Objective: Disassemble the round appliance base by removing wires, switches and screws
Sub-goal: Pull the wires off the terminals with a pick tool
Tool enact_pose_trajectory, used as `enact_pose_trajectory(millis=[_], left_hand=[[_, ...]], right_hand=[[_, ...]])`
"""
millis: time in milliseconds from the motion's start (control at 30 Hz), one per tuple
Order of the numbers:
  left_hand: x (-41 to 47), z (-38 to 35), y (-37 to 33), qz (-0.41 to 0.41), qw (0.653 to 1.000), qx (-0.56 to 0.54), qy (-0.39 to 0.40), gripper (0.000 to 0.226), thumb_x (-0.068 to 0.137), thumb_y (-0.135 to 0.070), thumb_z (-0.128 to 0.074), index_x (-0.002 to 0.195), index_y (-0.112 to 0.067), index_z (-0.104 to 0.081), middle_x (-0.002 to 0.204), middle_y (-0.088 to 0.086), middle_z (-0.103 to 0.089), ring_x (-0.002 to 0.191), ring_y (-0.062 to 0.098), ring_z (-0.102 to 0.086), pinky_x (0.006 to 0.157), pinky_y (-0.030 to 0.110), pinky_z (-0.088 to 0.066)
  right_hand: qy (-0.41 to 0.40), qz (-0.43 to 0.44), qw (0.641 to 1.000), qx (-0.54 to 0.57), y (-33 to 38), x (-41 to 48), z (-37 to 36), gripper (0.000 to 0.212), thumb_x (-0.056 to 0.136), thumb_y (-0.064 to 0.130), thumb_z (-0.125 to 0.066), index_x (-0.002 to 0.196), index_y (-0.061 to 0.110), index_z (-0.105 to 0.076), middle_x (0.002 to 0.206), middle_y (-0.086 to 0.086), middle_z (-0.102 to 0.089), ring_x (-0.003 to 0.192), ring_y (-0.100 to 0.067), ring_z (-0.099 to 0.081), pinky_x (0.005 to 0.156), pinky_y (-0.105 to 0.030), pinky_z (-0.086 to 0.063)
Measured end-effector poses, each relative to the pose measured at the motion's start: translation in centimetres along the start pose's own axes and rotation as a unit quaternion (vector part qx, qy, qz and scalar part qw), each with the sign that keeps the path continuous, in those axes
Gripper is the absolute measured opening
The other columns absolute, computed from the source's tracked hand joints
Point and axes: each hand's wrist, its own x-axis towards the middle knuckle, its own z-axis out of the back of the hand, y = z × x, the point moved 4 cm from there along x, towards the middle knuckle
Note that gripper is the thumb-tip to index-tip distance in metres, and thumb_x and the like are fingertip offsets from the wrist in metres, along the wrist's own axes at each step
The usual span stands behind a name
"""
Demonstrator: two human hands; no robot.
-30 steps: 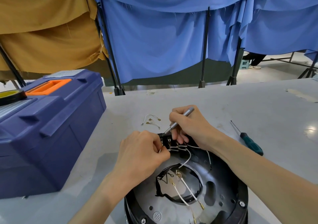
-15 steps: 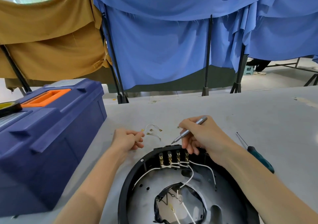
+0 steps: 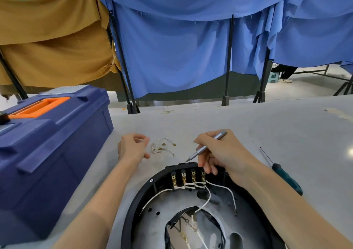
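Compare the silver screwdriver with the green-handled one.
The silver screwdriver is held in the right hand, tip angled down near the appliance base; the green-handled screwdriver lies flat on the table, untouched. The silver one is grey metal throughout; the green-handled one has a thin dark shaft. Both are slim.

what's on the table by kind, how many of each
screwdrivers: 2, the silver screwdriver in the right hand and the green-handled screwdriver
blue toolbox: 1
round appliance base: 1
loose wire bundle: 1
total: 5
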Motion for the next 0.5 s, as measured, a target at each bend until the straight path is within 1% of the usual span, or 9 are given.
enact_pose_trajectory(millis=[33,100,167,233,300,367,433,500], left_hand=[[-0.7,0.3,-0.7,-0.028,0.999,-0.021,0.023,0.012,0.091,-0.021,-0.066,0.096,-0.01,-0.069,0.082,0.004,-0.068,0.039,0.01,-0.059,0.057,0.029,-0.047],[-2.6,1.1,-2.3,-0.082,0.993,-0.059,0.065,0.009,0.089,-0.02,-0.068,0.087,-0.012,-0.071,0.073,0.004,-0.069,0.039,0.009,-0.055,0.055,0.027,-0.041],[-4.9,2.0,-4.1,-0.139,0.982,-0.073,0.105,0.008,0.087,-0.02,-0.071,0.08,-0.015,-0.072,0.067,0.005,-0.069,0.043,0.01,-0.055,0.054,0.021,-0.043],[-7.4,2.7,-5.7,-0.192,0.966,-0.067,0.158,0.007,0.082,-0.018,-0.075,0.076,-0.017,-0.074,0.067,0.003,-0.071,0.046,0.01,-0.057,0.053,0.014,-0.046],[-9.9,3.0,-6.9,-0.231,0.947,-0.037,0.219,0.007,0.077,-0.02,-0.08,0.073,-0.02,-0.075,0.068,-0.001,-0.071,0.046,0.012,-0.059,0.055,0.016,-0.048],[-11.8,2.8,-7.5,-0.265,0.929,0.018,0.256,0.008,0.073,-0.023,-0.082,0.072,-0.023,-0.075,0.067,-0.003,-0.069,0.044,0.012,-0.058,0.054,0.018,-0.047],[-12.9,2.5,-7.9,-0.289,0.918,0.079,0.261,0.011,0.071,-0.024,-0.084,0.071,-0.026,-0.074,0.067,-0.005,-0.067,0.044,0.008,-0.057,0.056,0.023,-0.049],[-13.3,2.1,-8.0,-0.298,0.91,0.138,0.253,0.012,0.069,-0.026,-0.085,0.071,-0.028,-0.073,0.068,-0.008,-0.066,0.052,0.002,-0.054,0.063,0.031,-0.053]], right_hand=[[-0.002,0.0,1.0,0.0,0.1,-0.1,0.0,0.027,0.089,0.005,-0.053,0.062,0.001,-0.055,0.05,-0.019,-0.059,0.033,-0.023,-0.044,0.032,-0.021,-0.031],[-0.01,0.005,1.0,-0.003,0.3,-0.3,0.1,0.026,0.089,0.005,-0.053,0.064,-0.001,-0.056,0.05,-0.019,-0.059,0.032,-0.023,-0.044,0.032,-0.021,-0.031],[-0.022,0.017,0.999,-0.015,0.7,-0.6,0.5,0.027,0.089,0.005,-0.055,0.063,-0.002,-0.057,0.049,-0.019,-0.059,0.031,-0.022,-0.044,0.032,-0.02,-0.031],[-0.036,0.032,0.998,-0.034,1.2,-0.9,1.0,0.029,0.089,0.006,-0.056,0.061,-0.003,-0.056,0.048,-0.019,-0.058,0.03,-0.021,-0.042,0.031,-0.02,-0.03],[-0.049,0.047,0.996,-0.051,1.4,-1.3,1.6,0.032,0.088,0.007,-0.058,0.057,0.0,-0.054,0.047,-0.018,-0.057,0.028,-0.02,-0.04,0.031,-0.019,-0.028],[-0.062,0.056,0.994,-0.065,1.3,-1.8,1.9,0.034,0.087,0.007,-0.059,0.054,0.002,-0.051,0.044,-0.017,-0.055,0.027,-0.019,-0.038,0.031,-0.018,-0.026],[-0.069,0.059,0.993,-0.079,0.9,-2.2,2.0,0.033,0.087,0.007,-0.059,0.055,0.001,-0.052,0.043,-0.018,-0.054,0.026,-0.019,-0.036,0.031,-0.018,-0.023],[-0.074,0.062,0.991,-0.091,0.5,-2.5,2.0,0.032,0.086,0.009,-0.06,0.057,-0.001,-0.053,0.044,-0.019,-0.055,0.026,-0.018,-0.036,0.031,-0.017,-0.022]])
